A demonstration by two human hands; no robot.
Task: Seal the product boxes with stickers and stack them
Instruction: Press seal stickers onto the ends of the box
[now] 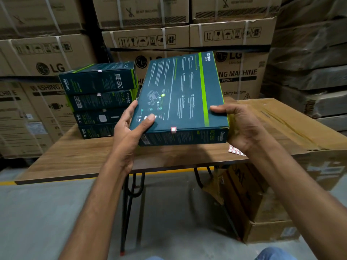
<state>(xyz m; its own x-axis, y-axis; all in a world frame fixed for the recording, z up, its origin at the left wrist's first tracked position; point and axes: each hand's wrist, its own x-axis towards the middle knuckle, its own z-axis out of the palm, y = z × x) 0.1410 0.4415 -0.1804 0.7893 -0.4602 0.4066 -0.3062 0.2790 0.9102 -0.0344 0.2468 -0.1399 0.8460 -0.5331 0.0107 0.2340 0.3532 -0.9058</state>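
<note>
I hold a dark teal product box (180,91) with a green stripe above the wooden table (78,156), tilted with its printed back facing me. My left hand (129,128) grips its near left corner, thumb on top. My right hand (238,124) grips its near right corner. A small red-and-white sticker (173,129) sits over the box's near edge. A stack of several matching boxes (99,100) stands on the table to the left, each with a small sticker on its side. A sheet of red-and-white stickers (235,151) lies on the table, partly hidden under my right wrist.
A large brown carton (293,128) rests on the table's right side, with another carton (262,212) on the floor below. Tall strapped washing-machine cartons (47,68) wall off the back and left. Wrapped flat packs (315,72) are piled at the right.
</note>
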